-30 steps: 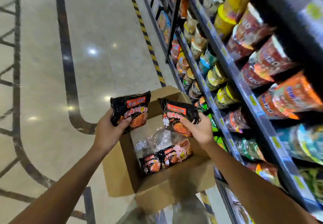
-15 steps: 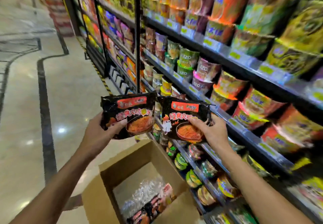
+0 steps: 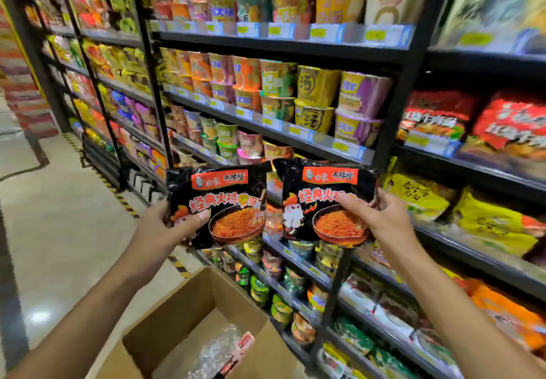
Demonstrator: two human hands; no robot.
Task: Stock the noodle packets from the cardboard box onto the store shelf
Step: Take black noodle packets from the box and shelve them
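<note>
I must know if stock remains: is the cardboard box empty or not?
Not empty: the open cardboard box holds crumpled clear plastic wrap and some red packaging. How many packets remain, I cannot tell.

left hand (image 3: 165, 228) grips a black noodle packet (image 3: 224, 204) above the cardboard box (image 3: 177, 319) | right hand (image 3: 381, 219) pinches a second black packet (image 3: 322, 201) above and right of the box | crumpled plastic wrap (image 3: 218, 352) inside the box | store shelf (image 3: 266, 126) of cup noodles behind the box

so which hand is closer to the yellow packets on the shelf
Right. The right hand is just left of the yellow packets; the left hand is far to their left, beyond both black packets.
</note>
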